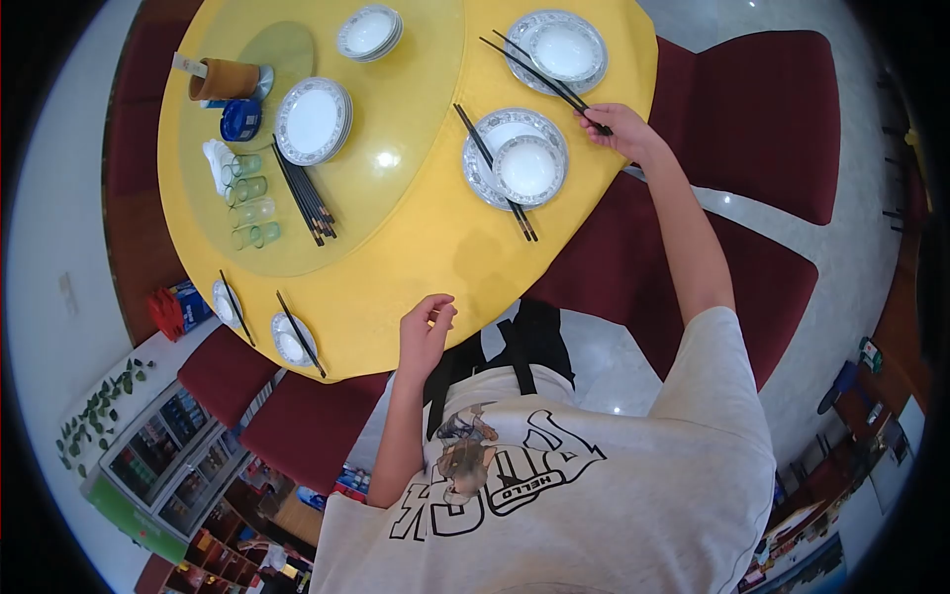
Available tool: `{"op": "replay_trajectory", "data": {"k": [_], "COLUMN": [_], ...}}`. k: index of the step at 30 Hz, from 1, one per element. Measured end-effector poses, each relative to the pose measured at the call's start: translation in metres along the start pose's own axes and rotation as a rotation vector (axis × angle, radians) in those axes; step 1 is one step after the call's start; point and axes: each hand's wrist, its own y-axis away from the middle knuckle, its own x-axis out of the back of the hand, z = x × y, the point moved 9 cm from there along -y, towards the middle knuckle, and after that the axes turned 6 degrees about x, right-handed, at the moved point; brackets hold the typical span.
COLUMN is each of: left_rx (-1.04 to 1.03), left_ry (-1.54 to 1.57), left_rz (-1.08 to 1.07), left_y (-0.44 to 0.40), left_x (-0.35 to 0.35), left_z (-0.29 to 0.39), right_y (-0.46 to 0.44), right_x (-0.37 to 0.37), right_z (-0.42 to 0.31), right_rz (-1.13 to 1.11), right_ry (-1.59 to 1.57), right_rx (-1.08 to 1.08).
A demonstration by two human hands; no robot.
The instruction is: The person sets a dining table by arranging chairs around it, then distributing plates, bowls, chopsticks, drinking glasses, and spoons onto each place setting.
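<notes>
My right hand (616,132) pinches the thick ends of a pair of black chopsticks (539,74), which lie slantwise across a patterned plate (517,77) with a small white bowl (568,51) on it. Closer to me, another patterned plate (479,176) carries a bowl (526,170), with a second pair of chopsticks (485,153) resting along its left side. My left hand (427,332) hovers at the near table edge, its fingers loosely curled and apart, holding nothing that I can see.
On the glass turntable (396,148) of the yellow-covered table (396,282) stand stacked plates (313,121), stacked bowls (368,32), a bundle of chopsticks (305,198), green glasses (252,210) and a brown holder (226,79). Dark red chairs (752,119) surround it.
</notes>
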Motion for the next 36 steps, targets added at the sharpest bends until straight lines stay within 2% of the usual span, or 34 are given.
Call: {"op": "replay_trajectory", "data": {"k": [4, 6, 7, 9, 10, 11, 14, 18, 21, 23, 25, 28, 31, 34, 35, 36], "left_rx": [-0.024, 0.003, 0.017, 0.04, 0.06, 0.065, 0.055, 0.112, 0.021, -0.012, 0.002, 0.012, 0.077, 0.039, 0.071, 0.075], "left_ry": [-0.004, 0.055, 0.108, 0.095, 0.078, 0.081, 0.178, 0.15, -0.004, -0.074, -0.179, -0.301, -0.35, -0.327, -0.278, -0.3], "left_rz": [0.002, -0.006, -0.031, -0.02, -0.025, -0.009, 0.126, 0.401, 0.643, 0.752, 0.865, 0.899, 0.841, 0.823, 0.842, 0.831], "left_y": [0.001, 0.001, 0.0, -0.001, -0.003, -0.007, -0.03, -0.07, -0.106, -0.117, -0.117, -0.131, -0.14, -0.144, -0.138, -0.136], "left_x": [-0.001, -0.002, -0.003, 0.0, 0.002, 0.008, 0.039, 0.106, 0.163, 0.186, 0.208, 0.225, 0.228, 0.231, 0.231, 0.231], "left_z": [0.005, 0.0, -0.002, -0.002, -0.003, -0.008, -0.037, -0.07, -0.104, -0.106, -0.095, -0.099, -0.101, -0.098, -0.103, -0.1], "right_y": [0.008, 0.016, 0.009, -0.004, -0.003, -0.004, 0.03, 0.039, 0.049, 0.064, 0.076, 0.112, 0.164, 0.223, 0.235, 0.248], "right_x": [-0.008, -0.004, -0.003, 0.018, 0.02, 0.015, -0.003, -0.015, -0.029, -0.045, -0.047, -0.044, -0.047, -0.061, -0.065, -0.072], "right_z": [-0.007, -0.025, -0.02, -0.018, -0.03, -0.029, -0.06, -0.064, -0.064, -0.078, -0.08, -0.079, -0.062, -0.024, -0.003, 0.017], "right_rz": [0.093, 0.252, 0.233, 0.271, 0.342, 0.325, 0.525, 0.545, 0.552, 0.644, 0.653, 0.792, 0.845, 0.905, 0.905, 0.959], "right_ry": [0.021, 0.294, 0.297, 0.506, 0.853, 0.853, 1.194, 1.33, 1.416, 1.58, 1.588, 1.612, 1.535, 1.397, 1.313, 1.262], "right_rx": [0.025, 0.122, 0.122, 0.234, 0.28, 0.285, 0.367, 0.335, 0.321, 0.474, 0.478, 0.557, 0.542, 0.654, 0.553, 0.569]}}
